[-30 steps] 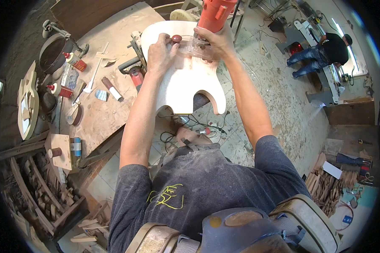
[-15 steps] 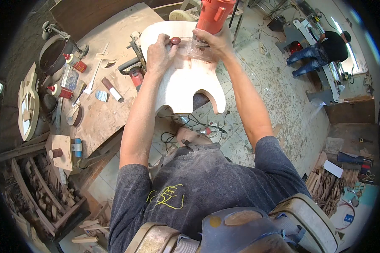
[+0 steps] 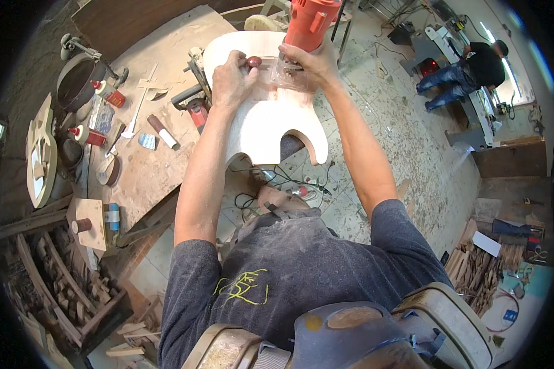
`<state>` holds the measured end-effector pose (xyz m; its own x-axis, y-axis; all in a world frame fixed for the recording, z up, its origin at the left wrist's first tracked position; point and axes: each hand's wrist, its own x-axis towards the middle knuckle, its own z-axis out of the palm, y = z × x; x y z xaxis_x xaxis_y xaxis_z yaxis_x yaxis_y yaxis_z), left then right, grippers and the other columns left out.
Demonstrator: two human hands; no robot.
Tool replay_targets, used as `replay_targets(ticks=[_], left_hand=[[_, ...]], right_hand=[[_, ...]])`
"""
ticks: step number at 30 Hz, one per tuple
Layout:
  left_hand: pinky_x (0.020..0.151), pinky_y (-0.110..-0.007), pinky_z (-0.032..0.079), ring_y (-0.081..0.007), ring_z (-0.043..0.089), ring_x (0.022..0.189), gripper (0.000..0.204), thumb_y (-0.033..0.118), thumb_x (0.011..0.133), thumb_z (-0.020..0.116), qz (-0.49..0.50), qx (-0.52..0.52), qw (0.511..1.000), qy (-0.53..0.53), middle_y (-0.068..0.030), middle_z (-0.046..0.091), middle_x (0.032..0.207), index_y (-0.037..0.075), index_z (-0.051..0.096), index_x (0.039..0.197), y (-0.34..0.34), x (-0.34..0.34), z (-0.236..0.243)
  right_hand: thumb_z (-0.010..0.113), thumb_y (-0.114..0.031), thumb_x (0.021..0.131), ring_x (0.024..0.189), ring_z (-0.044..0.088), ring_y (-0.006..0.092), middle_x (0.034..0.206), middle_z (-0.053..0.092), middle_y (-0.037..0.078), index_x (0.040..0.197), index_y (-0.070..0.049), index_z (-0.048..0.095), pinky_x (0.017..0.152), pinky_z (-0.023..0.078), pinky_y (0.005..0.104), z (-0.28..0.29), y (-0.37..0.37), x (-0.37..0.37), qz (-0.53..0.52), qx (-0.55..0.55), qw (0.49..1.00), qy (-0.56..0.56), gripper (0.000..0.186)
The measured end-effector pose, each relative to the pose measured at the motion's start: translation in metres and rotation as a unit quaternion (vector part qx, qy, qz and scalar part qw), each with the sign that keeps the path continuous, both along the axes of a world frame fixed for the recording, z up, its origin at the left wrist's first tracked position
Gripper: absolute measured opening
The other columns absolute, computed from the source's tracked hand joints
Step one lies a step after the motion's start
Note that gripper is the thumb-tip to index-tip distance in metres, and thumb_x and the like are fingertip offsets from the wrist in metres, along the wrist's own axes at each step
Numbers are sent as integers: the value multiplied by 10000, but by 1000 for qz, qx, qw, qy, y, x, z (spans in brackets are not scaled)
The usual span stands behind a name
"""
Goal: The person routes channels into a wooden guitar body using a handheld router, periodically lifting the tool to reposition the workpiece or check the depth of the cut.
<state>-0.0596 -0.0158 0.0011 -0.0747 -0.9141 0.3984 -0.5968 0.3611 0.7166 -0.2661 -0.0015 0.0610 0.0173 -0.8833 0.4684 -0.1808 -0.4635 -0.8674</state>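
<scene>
A pale wooden guitar body (image 3: 261, 126) with two horns toward me lies at the bench's right edge. My right hand (image 3: 317, 63) grips an orange-red power router (image 3: 311, 26) low on its housing. Below the housing, the router's clear plastic base (image 3: 287, 75) rests on the wood; the bit is hard to make out. My left hand (image 3: 231, 81) lies on the body's left part, its thumb and bent fingers closed about a dark red round knob (image 3: 254, 61) at the left of the clear base.
Left of the body, the dusty workbench (image 3: 148, 187) carries red-and-white glue bottles (image 3: 108, 93), a clamp (image 3: 197, 111) and a sanding roll (image 3: 164, 131). Cables (image 3: 289, 178) lie on the floor below. Another person (image 3: 474, 69) bends over a machine at the far right.
The router, its base and the knob have shifted very slightly left along with my right hand. My left hand stays almost in place. The other person has moved slightly.
</scene>
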Motion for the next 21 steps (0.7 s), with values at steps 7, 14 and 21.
replay_targets(ticks=[7, 14, 21], left_hand=[[870, -409, 587, -342, 753, 935, 430, 227, 783, 754, -10, 2, 1000, 6, -212, 762, 1016, -10, 643, 1124, 1, 0, 0], [873, -414, 586, -345, 752, 936, 417, 224, 779, 748, -12, -2, 1000, 1, -211, 762, 1013, -7, 646, 1112, 2, 0, 2], [908, -405, 579, -340, 752, 978, 453, 259, 792, 749, -13, 23, 999, -23, -213, 761, 1053, 3, 648, 1152, 4, 1, 6]], right_hand=[[874, -280, 788, 761, 670, 109, 874, 697, 27, 1033, -26, 643, 687, 537, 268, -6, -1, -2, -10, -20, 1000, 3, 422], [878, -294, 777, 763, 676, 114, 878, 698, 32, 1043, -18, 639, 693, 545, 272, -5, 3, -2, -29, -21, 999, 19, 452], [880, -274, 783, 770, 679, 115, 889, 702, 42, 1056, -15, 641, 704, 547, 271, -7, 6, -3, -30, -21, 999, 25, 446]])
